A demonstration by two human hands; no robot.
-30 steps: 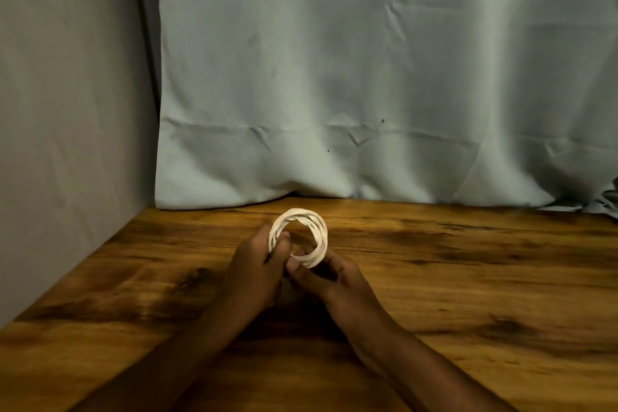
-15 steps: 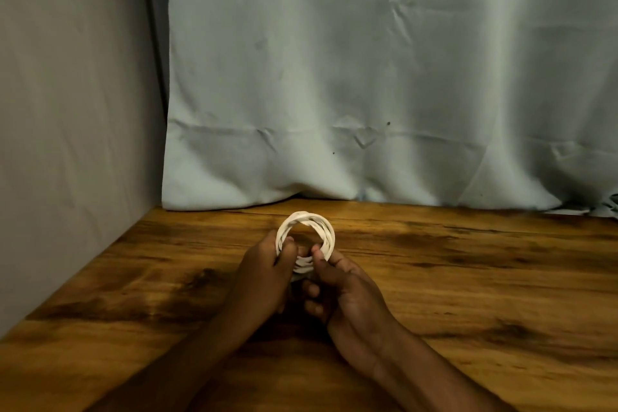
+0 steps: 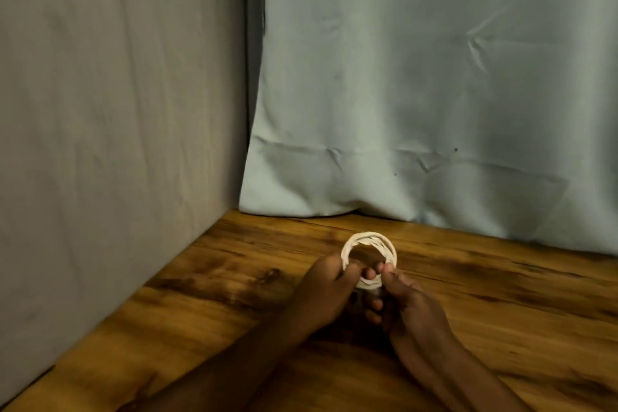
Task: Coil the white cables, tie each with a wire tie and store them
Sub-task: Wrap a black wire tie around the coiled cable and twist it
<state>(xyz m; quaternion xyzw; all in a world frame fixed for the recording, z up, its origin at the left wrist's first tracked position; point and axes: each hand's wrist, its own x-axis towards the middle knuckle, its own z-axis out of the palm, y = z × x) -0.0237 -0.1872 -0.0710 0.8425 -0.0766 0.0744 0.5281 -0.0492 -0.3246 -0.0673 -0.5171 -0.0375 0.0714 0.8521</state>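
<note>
A white cable wound into a small round coil [image 3: 368, 238] stands upright just above the wooden table [image 3: 214, 281], held between both hands. My left hand [image 3: 322, 294] grips the coil's left side with thumb and fingers. My right hand [image 3: 406, 303] pinches its lower right side, fingers curled under the coil. The bottom of the coil is hidden by my fingers. No wire tie shows.
A pale blue cloth [image 3: 418, 110] hangs as a backdrop along the table's far edge. A grey fabric wall [image 3: 110, 110] closes off the left side. A dark gap [image 3: 254, 43] runs between the two.
The view has swung to the left, so hands and coil sit further right in frame. My right hand has shifted its grip on the coil's lower right side. The coil stays upright.
</note>
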